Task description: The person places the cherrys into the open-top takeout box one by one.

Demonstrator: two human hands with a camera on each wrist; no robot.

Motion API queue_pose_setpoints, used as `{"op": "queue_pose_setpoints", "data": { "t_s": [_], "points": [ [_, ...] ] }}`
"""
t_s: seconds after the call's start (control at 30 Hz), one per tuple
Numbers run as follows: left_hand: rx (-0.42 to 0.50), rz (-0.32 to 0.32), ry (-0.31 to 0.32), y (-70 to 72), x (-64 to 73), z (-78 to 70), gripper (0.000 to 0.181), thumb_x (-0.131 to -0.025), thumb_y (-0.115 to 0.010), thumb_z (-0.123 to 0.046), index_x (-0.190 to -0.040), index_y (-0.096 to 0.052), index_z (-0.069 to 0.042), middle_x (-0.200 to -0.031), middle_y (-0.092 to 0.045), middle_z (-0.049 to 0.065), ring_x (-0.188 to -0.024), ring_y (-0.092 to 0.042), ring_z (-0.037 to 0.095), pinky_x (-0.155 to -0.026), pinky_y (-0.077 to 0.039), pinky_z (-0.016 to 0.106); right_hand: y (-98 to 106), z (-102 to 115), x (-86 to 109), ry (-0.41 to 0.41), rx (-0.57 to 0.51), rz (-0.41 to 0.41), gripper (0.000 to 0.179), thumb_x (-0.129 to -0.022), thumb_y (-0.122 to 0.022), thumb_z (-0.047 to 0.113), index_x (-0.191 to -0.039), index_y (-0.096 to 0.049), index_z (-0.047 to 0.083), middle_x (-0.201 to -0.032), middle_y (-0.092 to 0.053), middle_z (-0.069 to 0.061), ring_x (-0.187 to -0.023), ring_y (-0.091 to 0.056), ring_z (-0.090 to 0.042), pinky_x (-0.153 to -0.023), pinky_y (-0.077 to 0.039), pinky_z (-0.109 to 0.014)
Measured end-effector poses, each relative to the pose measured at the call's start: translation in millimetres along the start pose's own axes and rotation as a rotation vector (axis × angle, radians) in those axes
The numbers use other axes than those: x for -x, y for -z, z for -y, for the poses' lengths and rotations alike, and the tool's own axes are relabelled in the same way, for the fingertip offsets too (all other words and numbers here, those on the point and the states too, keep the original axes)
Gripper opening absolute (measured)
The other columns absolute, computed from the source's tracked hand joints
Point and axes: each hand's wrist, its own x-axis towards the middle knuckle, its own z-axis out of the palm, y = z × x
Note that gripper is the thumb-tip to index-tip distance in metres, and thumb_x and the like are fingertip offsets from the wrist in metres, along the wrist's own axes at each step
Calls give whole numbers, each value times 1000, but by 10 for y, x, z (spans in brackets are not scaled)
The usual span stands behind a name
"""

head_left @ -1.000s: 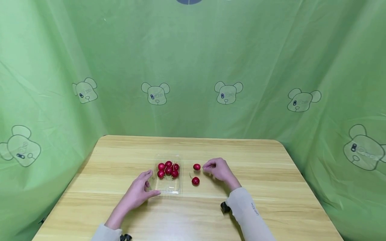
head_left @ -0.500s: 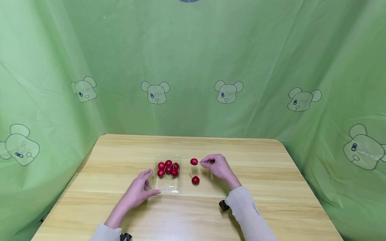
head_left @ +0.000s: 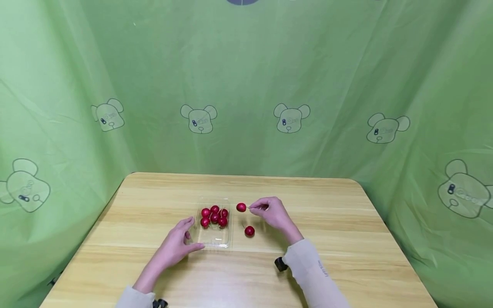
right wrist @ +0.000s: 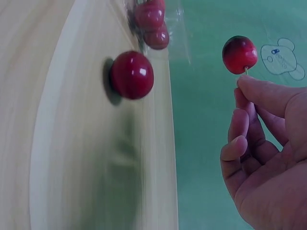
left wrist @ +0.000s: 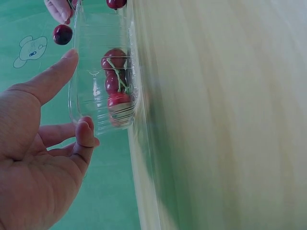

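Observation:
By its thin stem, my right hand [head_left: 272,212] pinches a red cherry [head_left: 241,207] between thumb and forefinger, clear of the table and just right of a clear plastic container [head_left: 215,242]. Several cherries [head_left: 214,218] with green stems lie toward the container's far end; its near end is bare. At the container's left near corner, my left hand [head_left: 175,244] holds the rim, thumb on the near side and bent fingers [left wrist: 85,136] on the left side. One loose cherry [right wrist: 132,75] sits on the table below the raised one.
Everything stands on a light wood-grain table [head_left: 316,196] with rounded far corners. A green curtain [head_left: 246,85] printed with bear heads surrounds it on the far side and both flanks. Black straps or devices [head_left: 281,264] show at the wrists.
The right hand has lifted its cherry off the table and carried it left toward the container. The left hand, the container and the loose cherry have stayed in place.

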Motion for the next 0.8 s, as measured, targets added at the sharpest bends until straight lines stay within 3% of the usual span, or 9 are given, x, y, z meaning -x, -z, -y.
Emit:
{"op": "queue_pose_setpoints", "data": {
  "t_s": [0.37,0.8],
  "points": [
    [17,5,-7,-11,-3,-3,100,-77,-91,-31,-154,-40,5,-158,-43,24,-86,-54,13,-67,-51,21,-235,162,-29,44,-14,47,7,-91,-79,12,-97,-81,12,-90,-74,1,-82,-63,-18,-71,-54,-28],
    [21,2,-10,-15,-3,-6,100,-77,-91,-34,-153,-41,6,-157,-45,24,-85,-54,13,-67,-50,22,-495,318,-37,103,47,99,6,-92,-79,13,-96,-82,12,-86,-73,2,-76,-60,-14,-68,-52,-27]
  ]
}}
